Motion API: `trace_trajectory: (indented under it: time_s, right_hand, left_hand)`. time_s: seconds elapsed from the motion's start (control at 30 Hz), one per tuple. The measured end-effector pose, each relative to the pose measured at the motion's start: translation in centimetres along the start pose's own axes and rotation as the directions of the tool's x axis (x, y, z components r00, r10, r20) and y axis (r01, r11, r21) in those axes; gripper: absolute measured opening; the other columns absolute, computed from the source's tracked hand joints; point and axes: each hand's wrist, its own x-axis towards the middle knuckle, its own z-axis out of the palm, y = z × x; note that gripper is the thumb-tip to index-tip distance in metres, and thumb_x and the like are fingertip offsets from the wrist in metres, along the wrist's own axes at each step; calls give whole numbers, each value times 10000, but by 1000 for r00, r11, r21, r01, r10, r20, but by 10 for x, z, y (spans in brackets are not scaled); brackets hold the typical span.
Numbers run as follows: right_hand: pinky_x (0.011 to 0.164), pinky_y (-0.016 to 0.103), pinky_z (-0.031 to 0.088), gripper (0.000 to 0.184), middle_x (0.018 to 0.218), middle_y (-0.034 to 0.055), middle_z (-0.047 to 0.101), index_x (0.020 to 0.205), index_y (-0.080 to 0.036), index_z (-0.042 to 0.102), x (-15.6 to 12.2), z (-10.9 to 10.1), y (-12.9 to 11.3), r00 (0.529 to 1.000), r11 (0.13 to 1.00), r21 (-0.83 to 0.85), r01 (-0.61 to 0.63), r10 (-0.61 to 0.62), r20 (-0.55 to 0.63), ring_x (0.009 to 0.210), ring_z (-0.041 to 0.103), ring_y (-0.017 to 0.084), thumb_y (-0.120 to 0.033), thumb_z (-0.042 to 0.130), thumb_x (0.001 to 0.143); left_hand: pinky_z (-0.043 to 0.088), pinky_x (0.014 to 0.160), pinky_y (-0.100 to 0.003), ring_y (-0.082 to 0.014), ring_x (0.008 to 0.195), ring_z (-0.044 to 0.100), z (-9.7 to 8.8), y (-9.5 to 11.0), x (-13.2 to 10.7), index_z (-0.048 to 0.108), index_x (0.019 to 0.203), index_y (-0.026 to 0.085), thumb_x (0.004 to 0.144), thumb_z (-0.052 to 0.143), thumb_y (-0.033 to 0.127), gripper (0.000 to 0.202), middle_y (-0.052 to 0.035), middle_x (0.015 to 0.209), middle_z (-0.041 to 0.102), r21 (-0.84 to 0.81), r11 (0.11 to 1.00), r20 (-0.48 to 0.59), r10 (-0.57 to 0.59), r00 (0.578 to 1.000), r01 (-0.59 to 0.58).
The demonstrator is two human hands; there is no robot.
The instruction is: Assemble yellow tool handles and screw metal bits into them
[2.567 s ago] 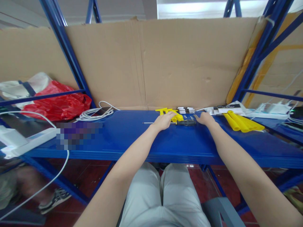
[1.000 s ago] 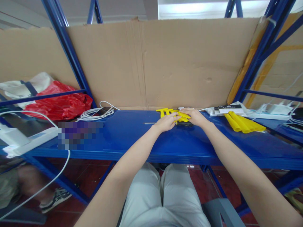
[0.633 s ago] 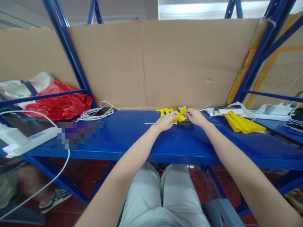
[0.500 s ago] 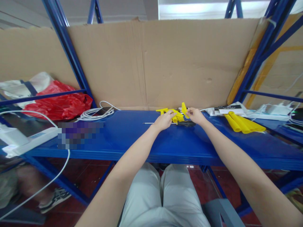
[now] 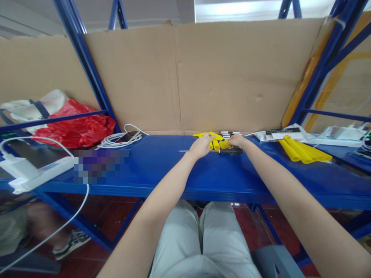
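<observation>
The yellow plastic parts (image 5: 216,139) lie in a small cluster at the back of the blue shelf (image 5: 162,170), just in front of the cardboard sheet (image 5: 217,77) that lines the rack. Both hands are on this cluster.

The left hand (image 5: 201,144) lies palm down on the cluster's left side. Its grip is released: the fingers are spread and rest on top of the parts without closing round any of them. The right hand (image 5: 237,141) meets the cluster from the right, with its fingertips curled against one yellow piece. Whether that grip is clenched on the piece or only touches it cannot be told (the fingers hide the contact).

A screwdriver (image 5: 232,151) with a black handle lies flat on the shelf just in front of the hands, its thin shaft pointing left. Neither hand holds it. A row of black-and-white pens (image 5: 230,133) lies just behind the cluster, against the cardboard.

To the right, well apart from the hands, lie a bundle of yellow tubes (image 5: 304,151) and a white packet (image 5: 282,134) with a black label. To the left, a coiled white cable (image 5: 116,139) lies near the blue upright (image 5: 87,65). Beyond it are a red plastic bag (image 5: 75,125) and a white power strip (image 5: 37,172).
</observation>
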Motion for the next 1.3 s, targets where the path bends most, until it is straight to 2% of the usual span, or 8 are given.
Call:
trace_trajectory:
  time_s: [0.1, 0.2, 0.33, 0.5, 0.63, 1.03, 1.17, 1.3]
  right_hand:
    - [597, 290, 533, 118, 532, 44, 610, 757, -129, 743, -3, 1, -2, 999, 991, -122, -53, 54, 6, 689, 667, 241, -117, 724, 641]
    - [635, 286, 544, 172, 639, 81, 689, 825, -119, 761, -8, 2, -3, 999, 988, -155, -21, 25, 20, 737, 691, 244, -179, 743, 665]
    - [658, 284, 546, 197, 735, 105, 738, 866, -120, 771, -15, -2, -6, 999, 996, -93, -2, 6, 39, 773, 702, 240, -205, 741, 691]
    - [625, 266, 531, 107, 803, 110, 752, 816, -106, 757, -30, -10, -16, 994, 991, 81, -106, 104, 26, 706, 682, 200, -116, 691, 734]
    - [653, 260, 537, 128, 895, 129, 765, 838, -93, 749, -40, -15, -20, 986, 964, 209, -164, 165, 11, 642, 661, 154, -61, 634, 792]
    - [692, 262, 529, 224, 1051, 153, 768, 1025, -89, 749, -42, -15, -16, 985, 958, 231, -172, 170, 30, 720, 699, 154, -85, 602, 856]
    - [633, 225, 494, 193, 1080, 144, 762, 989, -96, 747, -41, -15, -17, 988, 956, 252, -153, 152, 25, 707, 680, 133, -105, 592, 875]
    - [545, 174, 443, 188, 1024, 139, 763, 980, -102, 735, -42, -18, -23, 998, 952, 299, -58, 67, -21, 686, 650, 111, -171, 568, 926]
  left_hand:
    - [514, 1044, -354, -224, 1205, 646, -1, 1, 0, 588, 1401, 232, 876, 464, 26, 577, -96, 1466, 551, -10, 1000, 5, 1, 1000, -1]
    - [516, 1043, -358, -222, 1206, 642, -2, 0, 0, 585, 1404, 237, 879, 476, 25, 577, -95, 1460, 557, -22, 1000, 13, 6, 1000, -6]
    - [514, 1051, -368, -227, 1217, 634, -2, 1, 1, 577, 1417, 228, 881, 485, 22, 581, -102, 1457, 557, -28, 1000, 15, 12, 1000, -12]
    - [507, 1065, -391, -241, 1231, 629, -1, 2, 1, 587, 1411, 225, 878, 485, 26, 578, -107, 1464, 551, -30, 999, 22, 14, 1000, -13]
    - [506, 1068, -409, -236, 1226, 630, 2, -2, 2, 583, 1415, 241, 876, 489, 32, 586, -98, 1471, 553, -36, 998, 12, 52, 999, -52]
    - [515, 1054, -401, -245, 1225, 631, -3, 2, 0, 583, 1418, 217, 887, 477, 37, 571, -117, 1465, 550, -48, 997, 54, 64, 997, -61]
    - [535, 1026, -402, -246, 1203, 643, 0, 0, 1, 574, 1431, 246, 878, 487, 38, 597, -108, 1457, 557, -47, 995, 41, 88, 995, -86]
    - [537, 1022, -396, -232, 1195, 648, 2, -2, 2, 558, 1442, 277, 887, 487, 49, 604, -86, 1453, 563, -35, 995, 33, 100, 994, -98]
